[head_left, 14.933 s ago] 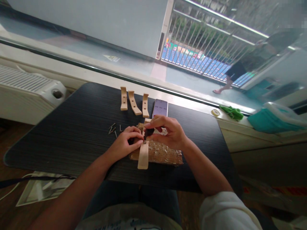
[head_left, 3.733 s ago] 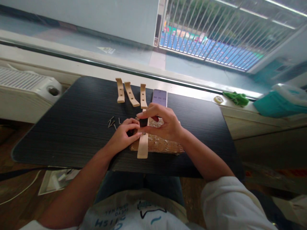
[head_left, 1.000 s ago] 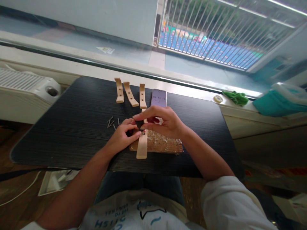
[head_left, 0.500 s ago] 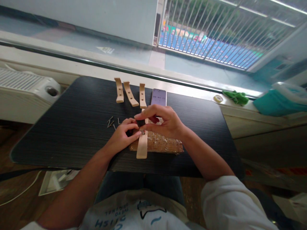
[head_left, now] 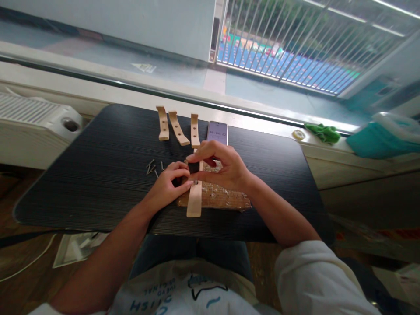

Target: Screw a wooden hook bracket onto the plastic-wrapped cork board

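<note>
A light wooden strip (head_left: 194,201) lies across a brown perforated board (head_left: 223,198) on the black table (head_left: 98,175). My left hand (head_left: 167,186) presses its fingertips against the strip's left side, fingers curled. My right hand (head_left: 221,168) pinches a short dark tool (head_left: 193,167) upright over the strip; its tip stands on a small metal piece I cannot make out. Several loose screws (head_left: 153,167) lie just left of my left hand.
Three more wooden strips (head_left: 177,128) lie at the table's far edge beside a phone (head_left: 217,131) with its screen lit. A radiator (head_left: 36,127) stands to the left. A green cloth (head_left: 323,132) and a teal bag (head_left: 380,144) sit on the sill at right.
Over the last second my right fingers have shifted slightly around the dark tool. The strip, board and left hand have stayed where they were.
</note>
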Action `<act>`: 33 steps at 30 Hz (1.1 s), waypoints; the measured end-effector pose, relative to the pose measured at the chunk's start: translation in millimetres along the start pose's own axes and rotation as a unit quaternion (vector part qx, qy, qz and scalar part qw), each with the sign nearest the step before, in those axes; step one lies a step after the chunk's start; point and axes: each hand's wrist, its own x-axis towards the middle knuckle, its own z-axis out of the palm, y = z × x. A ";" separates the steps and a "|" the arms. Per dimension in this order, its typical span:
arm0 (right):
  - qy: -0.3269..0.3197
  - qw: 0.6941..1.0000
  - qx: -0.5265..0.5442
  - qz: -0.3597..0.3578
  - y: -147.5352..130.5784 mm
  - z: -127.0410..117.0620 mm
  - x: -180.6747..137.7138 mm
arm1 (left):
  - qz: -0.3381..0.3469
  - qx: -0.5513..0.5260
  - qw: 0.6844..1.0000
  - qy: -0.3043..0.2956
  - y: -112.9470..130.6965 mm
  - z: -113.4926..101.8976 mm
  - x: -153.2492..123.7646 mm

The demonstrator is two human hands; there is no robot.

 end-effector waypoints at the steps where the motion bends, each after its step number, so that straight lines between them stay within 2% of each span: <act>1: 0.004 1.000 0.003 -0.002 -0.1 0.2 0.1 | 0.002 0.001 1.000 0.001 0.1 0.0 0.1; 14: 0.041 0.999 0.007 -0.023 -0.4 3.5 -1.8 | 0.002 -0.001 1.000 0.002 -0.1 0.0 0.0; 33: 0.066 0.996 -0.054 -0.018 -0.9 3.8 -2.0 | 0.015 -0.002 1.000 0.002 -2.7 0.9 -0.6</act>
